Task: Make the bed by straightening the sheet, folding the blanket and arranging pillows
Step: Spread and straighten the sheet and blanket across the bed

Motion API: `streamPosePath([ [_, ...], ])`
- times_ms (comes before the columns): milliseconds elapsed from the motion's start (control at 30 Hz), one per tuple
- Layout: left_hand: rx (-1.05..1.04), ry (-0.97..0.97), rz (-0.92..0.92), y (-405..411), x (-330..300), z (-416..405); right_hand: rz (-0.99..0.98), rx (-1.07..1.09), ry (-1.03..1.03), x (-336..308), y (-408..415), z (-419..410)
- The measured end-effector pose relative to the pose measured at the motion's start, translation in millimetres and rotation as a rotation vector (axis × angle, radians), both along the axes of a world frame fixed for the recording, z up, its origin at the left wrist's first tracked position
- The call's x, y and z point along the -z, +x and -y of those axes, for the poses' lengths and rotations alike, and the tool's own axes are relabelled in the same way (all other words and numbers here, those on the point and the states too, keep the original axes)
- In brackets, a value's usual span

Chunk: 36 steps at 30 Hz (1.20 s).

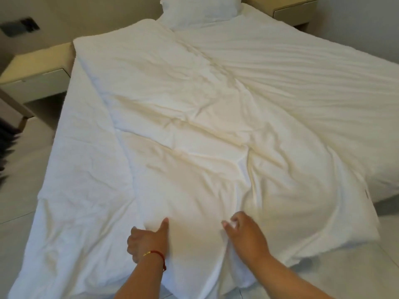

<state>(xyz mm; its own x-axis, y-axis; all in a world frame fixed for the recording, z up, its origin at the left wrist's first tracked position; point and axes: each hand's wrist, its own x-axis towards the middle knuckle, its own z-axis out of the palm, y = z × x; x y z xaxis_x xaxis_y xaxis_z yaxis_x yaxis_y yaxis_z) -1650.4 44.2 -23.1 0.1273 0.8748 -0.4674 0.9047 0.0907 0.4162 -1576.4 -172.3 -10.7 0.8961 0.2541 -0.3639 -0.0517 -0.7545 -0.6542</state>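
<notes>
A white blanket (194,126) lies rumpled across the bed, running from the foot up toward a white pillow (200,9) at the head. The white sheet (302,61) shows on the right side, creased in diagonal lines. At the foot of the bed my left hand (146,240) grips a bunched fold of the blanket, thumb pointing up, a red string bracelet on the wrist. My right hand (244,231) pinches another fold of the same blanket a little to the right. The blanket's near edge hangs over the foot of the bed between my arms.
A beige bedside table (36,76) stands left of the bed, another (295,9) at the far right by the headboard. Pale tiled floor (356,272) surrounds the foot of the bed. A dark wall panel (20,26) sits on the left wall.
</notes>
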Motion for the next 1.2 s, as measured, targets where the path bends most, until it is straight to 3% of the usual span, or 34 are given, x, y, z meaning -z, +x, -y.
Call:
streamPosePath([
  [100, -0.005, -0.306, 0.197, -7.6, 15.4, -30.1, -0.105, -0.214, -0.038, 20.7, -70.3, -85.8],
  [200, 0.15, -0.408, 0.283, -13.7, 17.6, -45.2, -0.142, -0.18, -0.155, 38.2, -114.0, -131.6],
  [333, 0.208, -0.463, 0.474, -35.0, 13.2, -54.9, 0.214, -0.083, -0.159, 59.6, -120.9, -140.2],
  [433, 0.182, -0.573, 0.625, -52.2, 3.1, -68.3, 0.232, -0.134, -0.229, 29.9, -135.4, -143.2],
  [600, 0.25, -0.672, 0.793, -79.1, -39.2, -101.2, 0.204, -0.23, -0.144, -41.0, -160.7, -161.7],
  [833, 0.251, -0.605, 0.791, -189.6, -88.6, -167.0, 0.135, -0.441, -0.029, -102.0, -241.3, -219.8],
  [967, 0.218, -0.379, 0.808, -240.5, -112.5, -188.4, 0.028, -0.477, -0.009, -105.4, -285.8, -253.7],
  [1133, 0.097, -0.509, 0.614, -252.6, -51.4, -202.7, -0.077, -0.487, -0.099, -64.6, -296.1, -266.8],
  [1200, 0.095, -0.463, 0.472, -252.2, -13.7, -207.0, -0.137, -0.537, -0.114, -37.7, -295.4, -265.2],
])
